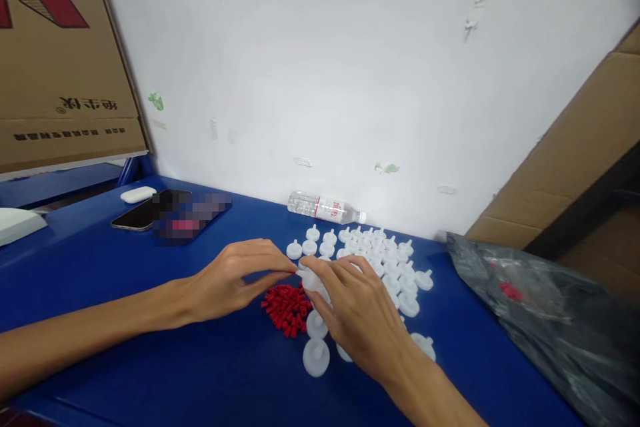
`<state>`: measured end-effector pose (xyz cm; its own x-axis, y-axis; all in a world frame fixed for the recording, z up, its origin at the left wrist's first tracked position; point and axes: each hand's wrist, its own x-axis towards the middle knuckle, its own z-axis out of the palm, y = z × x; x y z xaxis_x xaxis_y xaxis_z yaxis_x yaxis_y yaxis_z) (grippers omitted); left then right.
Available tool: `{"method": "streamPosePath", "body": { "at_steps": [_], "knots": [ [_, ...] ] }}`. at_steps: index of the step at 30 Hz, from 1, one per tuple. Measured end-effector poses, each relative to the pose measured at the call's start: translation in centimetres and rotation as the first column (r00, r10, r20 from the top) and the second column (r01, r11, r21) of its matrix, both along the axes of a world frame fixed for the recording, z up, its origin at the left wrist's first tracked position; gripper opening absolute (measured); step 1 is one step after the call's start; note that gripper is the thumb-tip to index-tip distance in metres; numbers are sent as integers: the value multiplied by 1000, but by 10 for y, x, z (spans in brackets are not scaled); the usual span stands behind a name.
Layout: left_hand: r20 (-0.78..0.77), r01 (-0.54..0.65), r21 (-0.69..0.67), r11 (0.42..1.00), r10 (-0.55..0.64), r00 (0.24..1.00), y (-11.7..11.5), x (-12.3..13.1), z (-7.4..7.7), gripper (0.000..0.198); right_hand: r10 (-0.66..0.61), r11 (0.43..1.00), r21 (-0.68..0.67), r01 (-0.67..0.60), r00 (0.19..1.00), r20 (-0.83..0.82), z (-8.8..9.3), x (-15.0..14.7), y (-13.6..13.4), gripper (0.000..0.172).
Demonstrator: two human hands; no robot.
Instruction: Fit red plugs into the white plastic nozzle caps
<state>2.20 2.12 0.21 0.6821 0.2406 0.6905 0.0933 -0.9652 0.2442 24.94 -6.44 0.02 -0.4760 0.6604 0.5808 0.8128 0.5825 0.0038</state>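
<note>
While I followed the view from far off, I had the blue surface (225,363) stretching under everything, with a grey plastic bag (505,340) at its right edge and a clear bottle (325,207) lying against the wall (300,67). My right hand (361,307) came in over the scattered white lids (409,304), its fingers closed round one white lid (314,283); my left hand (220,285) reached across from the other side, thumb and forefinger pinched together on a small red cap (295,271).

What mattered most, I judged, was how those two pieces lined up. The held lid sat just right of the left fingertips, above the red pile (287,310), its narrow spout pointing sideways toward them. Whether spout and cap touched, I could not tell.

The lid looked round, pale and slightly translucent, partly covered by the right fingers. Smallest of all, the red cap showed only as a sliver of colour; its long axis was hidden from me.
</note>
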Motion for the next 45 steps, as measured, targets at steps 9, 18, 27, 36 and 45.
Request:
{"method": "streamPosePath", "body": {
  "at_steps": [9,18,27,36,45],
  "knots": [
    [-20,-74,-87,993,73,997,1,0,-1,22,106,993,60,-101,991,-85,5,-2,-4,32],
    [-158,-45,-108,993,28,987,-6,1,-1,22,177,984,59,-170,970,-165,1,-9,-8,24],
    [-130,-18,-188,982,-7,991,-16,2,-1,29,207,966,170,-193,976,-69,-2,-11,-10,31],
    [65,-172,-226,959,191,979,-3,-1,6,16,70,993,103,-54,985,-159,11,-5,-2,26],
    [-277,-544,147,826,562,779,40,-18,7,24,-128,972,-196,129,992,14,-1,8,5,37]
  ]
}}
